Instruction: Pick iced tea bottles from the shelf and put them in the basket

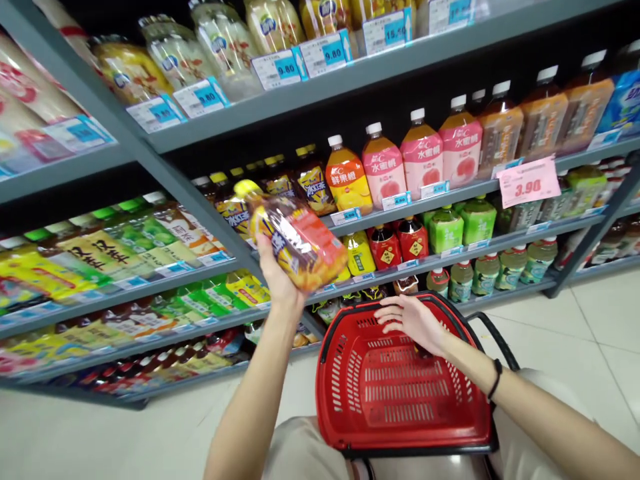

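A large drink bottle (300,237) with a yellow cap and a dark, yellow and red label is tilted in my left hand (278,275), in front of the shelf. My fingers wrap round its lower left side. Over the far right part of a red shopping basket (400,413) hovers my right hand (413,323), its fingers spread and nothing in it. A black band circles that wrist. Part of the basket's inside is hidden beneath my right hand and forearm, where something small and dark shows.
Bottled drinks fill the shelves, among them an orange juice bottle (346,177) and pink-labelled peach bottles (384,167). Jars (225,43) line the upper shelf. A pink price sign (529,183) sticks out at right. The basket's black handle (495,333) leans right above the tiled floor (595,317).
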`<state>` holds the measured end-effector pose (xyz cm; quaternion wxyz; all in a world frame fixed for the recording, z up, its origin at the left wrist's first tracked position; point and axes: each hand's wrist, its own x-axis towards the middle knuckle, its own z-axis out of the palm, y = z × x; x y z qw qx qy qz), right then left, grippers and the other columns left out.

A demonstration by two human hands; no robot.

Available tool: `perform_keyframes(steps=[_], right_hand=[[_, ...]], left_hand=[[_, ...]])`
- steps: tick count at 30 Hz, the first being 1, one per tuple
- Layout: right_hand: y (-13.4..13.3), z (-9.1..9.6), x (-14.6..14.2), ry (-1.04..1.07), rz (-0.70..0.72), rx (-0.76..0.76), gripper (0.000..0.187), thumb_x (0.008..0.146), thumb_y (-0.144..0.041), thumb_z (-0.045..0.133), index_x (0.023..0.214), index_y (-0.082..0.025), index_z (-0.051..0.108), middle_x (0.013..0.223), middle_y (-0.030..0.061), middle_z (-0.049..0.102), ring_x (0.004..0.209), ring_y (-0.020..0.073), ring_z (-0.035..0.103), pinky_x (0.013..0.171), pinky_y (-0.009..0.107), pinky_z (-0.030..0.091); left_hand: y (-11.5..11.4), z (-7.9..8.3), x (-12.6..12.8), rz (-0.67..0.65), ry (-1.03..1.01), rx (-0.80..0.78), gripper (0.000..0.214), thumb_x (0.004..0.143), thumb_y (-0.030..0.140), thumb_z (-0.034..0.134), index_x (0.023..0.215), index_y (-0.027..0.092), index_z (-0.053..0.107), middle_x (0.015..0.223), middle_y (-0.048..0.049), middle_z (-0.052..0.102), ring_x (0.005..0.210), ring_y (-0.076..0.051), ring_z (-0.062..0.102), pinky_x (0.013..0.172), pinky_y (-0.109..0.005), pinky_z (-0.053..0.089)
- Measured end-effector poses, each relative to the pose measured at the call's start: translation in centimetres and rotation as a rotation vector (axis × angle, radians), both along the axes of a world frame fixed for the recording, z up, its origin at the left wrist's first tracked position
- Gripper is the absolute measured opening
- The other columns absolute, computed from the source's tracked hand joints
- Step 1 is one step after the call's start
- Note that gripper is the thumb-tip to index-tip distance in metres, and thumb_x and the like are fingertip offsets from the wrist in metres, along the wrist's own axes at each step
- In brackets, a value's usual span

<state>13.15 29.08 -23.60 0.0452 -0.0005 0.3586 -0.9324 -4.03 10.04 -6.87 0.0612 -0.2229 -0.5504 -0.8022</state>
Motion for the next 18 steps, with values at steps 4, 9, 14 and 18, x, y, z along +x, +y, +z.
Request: perform_keyframes(steps=[4,9,14,18], right_hand=[[-3.3,0.2,0.5,0.0,0.138,-0.032,0.072,0.092,-0.08,0.067,0.129,-0.019,0.072,0.128,0.0167,0.079,0.122,0.0322,0.072,0.106,0.054,0.056],[-4.7,-0.3,0.5,-0.05,0.214,0.077,0.076,0.086,-0.084,0.072,0.127,-0.021,0.074,0.126,0.0135,0.081,0.126,0.0338,0.073,0.116,0.058,0.051],[-5.1,-2.2,0.4,-0.122,0.13,0.171,0.075,0.069,-0.065,0.097,0.122,-0.018,0.072,0.125,0.0155,0.081,0.118,0.0335,0.076,0.114,0.056,0.054],[-5.9,-3.0,1.8,-0.131,0.022,0.371,0.075,0.07,-0.061,0.099,0.125,-0.021,0.067,0.13,0.0135,0.077,0.118,0.0313,0.075,0.112,0.053,0.056]], left_hand=[[0.1,-7.6,6.3,-0.136,-0.38,0.088,0.054,0.091,0.075,0.073,0.115,0.027,0.078,0.112,-0.0021,0.084,0.107,-0.026,0.082,0.099,-0.041,0.068],[0.6,-14.3,8.6,-0.251,-0.606,0.048,0.058,0.074,0.068,0.091,0.104,0.02,0.079,0.104,-0.0067,0.085,0.108,-0.032,0.082,0.1,-0.044,0.067],[0.0,-16.4,8.3,-0.29,-0.683,0.001,0.055,0.072,0.067,0.092,0.102,0.022,0.08,0.104,-0.0057,0.085,0.112,-0.035,0.08,0.101,-0.047,0.066],[-0.9,-17.4,8.0,-0.372,-0.626,-0.084,0.063,0.073,0.076,0.086,0.105,0.022,0.079,0.11,-0.0085,0.084,0.119,-0.037,0.077,0.106,-0.05,0.062]])
